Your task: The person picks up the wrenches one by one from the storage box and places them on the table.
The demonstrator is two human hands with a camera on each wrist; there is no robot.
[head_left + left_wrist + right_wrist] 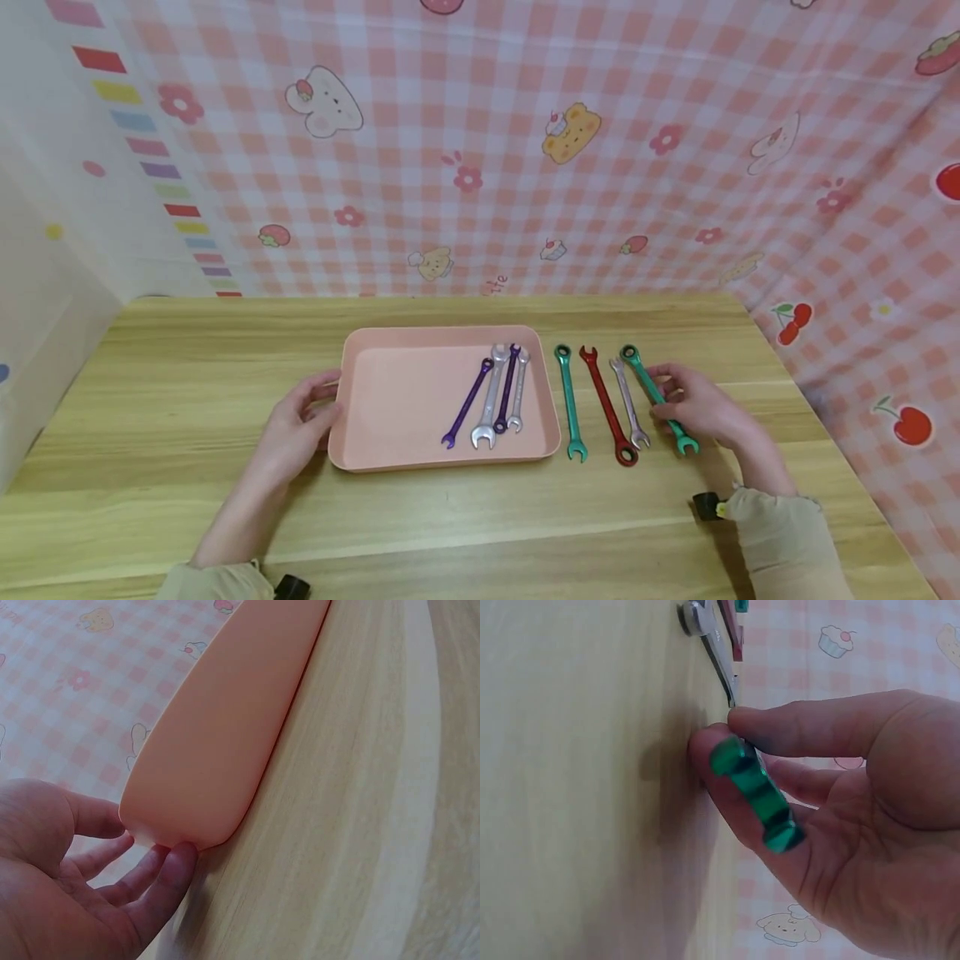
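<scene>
Right hand [693, 404] pinched the outermost green wrench [650, 388] mid-shaft, thumb against fingers, ring end pointing away from the person, open end toward. Could not tell whether that wrench touched the table [465, 533]. Just left of it, loose on the table: small silver wrench [628, 404], then red wrench [604, 400], then second green wrench [570, 406], side by side, apart.

Left hand [300, 425] was at the pink tray's left end, fingers spread and slightly bent, fingertips touching the outer wall, nothing gripped. Pink tray [405, 400] sat flat between the hands, well apart from the right one.

In the tray, all in its right part, left to right: long purple wrench [467, 405], large silver wrench [491, 398], second purple wrench [507, 388], slim silver wrench [519, 392]. Left part of the tray floor was bare.
</scene>
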